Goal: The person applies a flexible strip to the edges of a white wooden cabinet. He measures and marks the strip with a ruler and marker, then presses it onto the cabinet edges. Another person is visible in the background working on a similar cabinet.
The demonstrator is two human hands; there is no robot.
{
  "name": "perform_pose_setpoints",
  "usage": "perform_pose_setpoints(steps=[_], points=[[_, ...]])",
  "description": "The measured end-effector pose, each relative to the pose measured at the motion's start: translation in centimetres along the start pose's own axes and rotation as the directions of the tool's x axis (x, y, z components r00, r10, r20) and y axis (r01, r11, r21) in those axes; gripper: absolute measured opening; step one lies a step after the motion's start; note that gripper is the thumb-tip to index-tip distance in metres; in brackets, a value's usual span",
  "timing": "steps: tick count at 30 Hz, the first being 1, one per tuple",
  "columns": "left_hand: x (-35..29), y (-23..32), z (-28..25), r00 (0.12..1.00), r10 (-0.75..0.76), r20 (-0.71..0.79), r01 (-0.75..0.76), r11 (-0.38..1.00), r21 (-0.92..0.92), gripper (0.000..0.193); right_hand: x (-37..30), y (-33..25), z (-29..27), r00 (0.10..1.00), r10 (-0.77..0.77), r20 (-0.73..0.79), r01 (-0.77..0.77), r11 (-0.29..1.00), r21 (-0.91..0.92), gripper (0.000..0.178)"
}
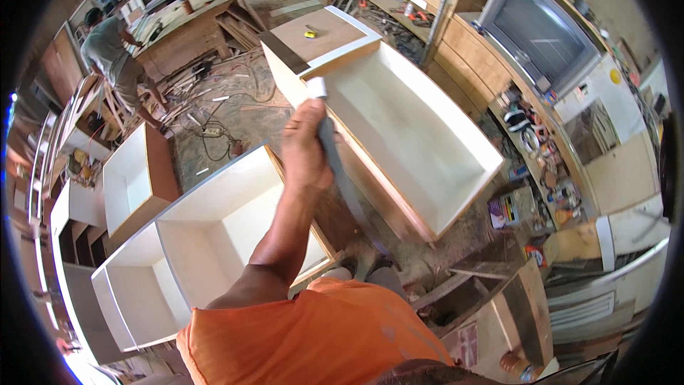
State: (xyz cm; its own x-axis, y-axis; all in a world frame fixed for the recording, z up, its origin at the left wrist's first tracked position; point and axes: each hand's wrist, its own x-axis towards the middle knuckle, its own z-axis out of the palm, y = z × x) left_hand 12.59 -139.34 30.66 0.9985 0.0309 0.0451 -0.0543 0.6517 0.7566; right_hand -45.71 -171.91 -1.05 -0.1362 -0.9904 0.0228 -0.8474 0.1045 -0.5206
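My left hand (306, 146) is closed around a long, thin grey strip (340, 171), which looks like flexible edging. A short white end (317, 87) sticks out above my thumb, while the rest hangs in a curve toward the floor by my feet. The hand is above the left edge of a wooden cabinet box (470, 201) with a white interior, lying with its open side up. I cannot tell whether the strip touches that edge. At the box's far end, a yellow tape measure (311, 31) rests on a brown panel (338, 28). My right hand is out of view.
A white-lined cabinet with compartments (189, 242) lies at my left, with a smaller box (153, 192) beyond it. Cords (214, 128) and scraps litter the floor. A person (110, 50) bends at a workbench (182, 39). Cluttered shelves (531, 128) and a television (538, 32) line the right.
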Motion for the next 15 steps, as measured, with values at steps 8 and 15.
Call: perform_pose_setpoints(steps=[8,15], points=[[4.7,8.4,-5.6,0.932,0.286,-0.223,-0.344,0.892,-0.294,0.025,6.3,-12.4,10.9,0.932,-0.273,0.237,0.293,0.955,-0.054,0.017],[2.2,12.1,-12.3,0.843,0.47,-0.261,-0.538,0.731,-0.421,0.026,14.8,-25.3,22.1,0.669,-0.61,0.424,0.673,0.74,0.002,0.02]])
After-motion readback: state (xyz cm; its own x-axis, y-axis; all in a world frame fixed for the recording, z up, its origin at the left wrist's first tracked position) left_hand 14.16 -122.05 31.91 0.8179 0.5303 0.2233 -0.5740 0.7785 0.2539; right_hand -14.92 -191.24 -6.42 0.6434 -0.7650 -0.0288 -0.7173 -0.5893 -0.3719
